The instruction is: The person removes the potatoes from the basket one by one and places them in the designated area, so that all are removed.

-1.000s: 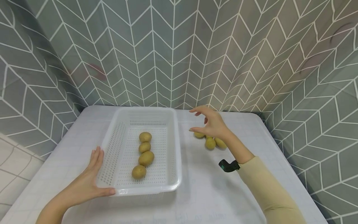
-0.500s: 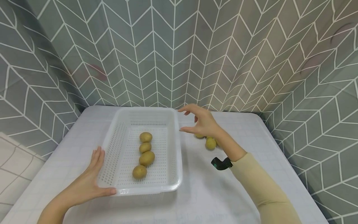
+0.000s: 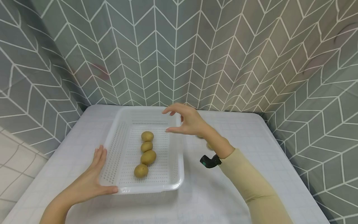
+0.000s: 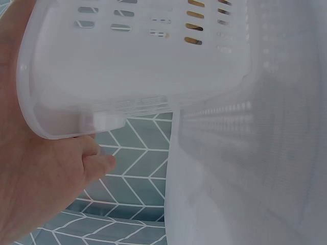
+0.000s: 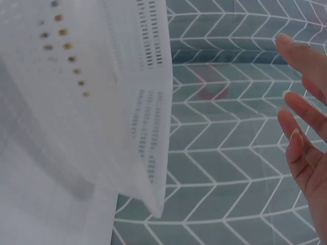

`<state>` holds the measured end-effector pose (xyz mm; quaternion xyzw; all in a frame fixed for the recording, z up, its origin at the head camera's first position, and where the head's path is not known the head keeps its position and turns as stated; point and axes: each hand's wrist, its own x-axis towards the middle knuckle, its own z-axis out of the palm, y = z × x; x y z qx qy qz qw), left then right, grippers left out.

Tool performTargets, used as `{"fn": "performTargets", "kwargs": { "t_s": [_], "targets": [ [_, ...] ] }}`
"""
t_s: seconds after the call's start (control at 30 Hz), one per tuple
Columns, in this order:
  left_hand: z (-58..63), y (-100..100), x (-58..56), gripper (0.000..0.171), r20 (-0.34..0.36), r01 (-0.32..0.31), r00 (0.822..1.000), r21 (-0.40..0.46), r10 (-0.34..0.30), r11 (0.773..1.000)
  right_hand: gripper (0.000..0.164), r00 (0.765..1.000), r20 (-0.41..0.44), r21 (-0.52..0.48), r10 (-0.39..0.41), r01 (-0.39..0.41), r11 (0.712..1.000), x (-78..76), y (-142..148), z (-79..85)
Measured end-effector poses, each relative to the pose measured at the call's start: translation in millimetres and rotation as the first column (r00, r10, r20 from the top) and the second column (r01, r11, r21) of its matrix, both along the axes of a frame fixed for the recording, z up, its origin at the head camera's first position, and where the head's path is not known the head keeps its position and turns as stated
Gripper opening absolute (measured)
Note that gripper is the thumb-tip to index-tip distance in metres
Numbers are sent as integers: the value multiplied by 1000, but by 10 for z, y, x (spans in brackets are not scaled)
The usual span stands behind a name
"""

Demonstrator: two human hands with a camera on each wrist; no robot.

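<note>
A white perforated plastic basket stands left of centre on the table in the head view. Several potatoes lie in a row on its floor. My left hand rests at the near left corner, fingers straight along the side and thumb along the front rim. In the left wrist view that hand lies against the basket rim. Over the right rim my right hand hovers with nothing in it, thumb and fingers spread apart. The right wrist view shows its loosely curved fingers beyond the basket wall.
More potatoes lie on the table right of the basket, mostly hidden behind my right wrist. A white cloth covers the table. Grey curtains with a white zigzag pattern stand at the back and sides.
My right hand has moved left, from over the loose potatoes to over the basket's right rim, its fingers still spread. The left hand and the potatoes in the basket stay put.
</note>
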<state>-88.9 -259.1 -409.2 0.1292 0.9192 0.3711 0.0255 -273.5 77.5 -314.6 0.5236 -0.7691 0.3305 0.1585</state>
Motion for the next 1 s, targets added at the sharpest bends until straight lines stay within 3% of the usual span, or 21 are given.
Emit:
{"fn": "performTargets", "kwargs": {
  "t_s": [0.23,1.0],
  "targets": [
    [4,10,-15,135,-7,2,1000,11,-2,1000,50,997,-7,-8,81,-81,997,35,-235,39],
    [-5,5,3,135,-23,1,1000,32,0,999,47,986,-15,21,167,-167,986,138,-741,34]
  ]
}}
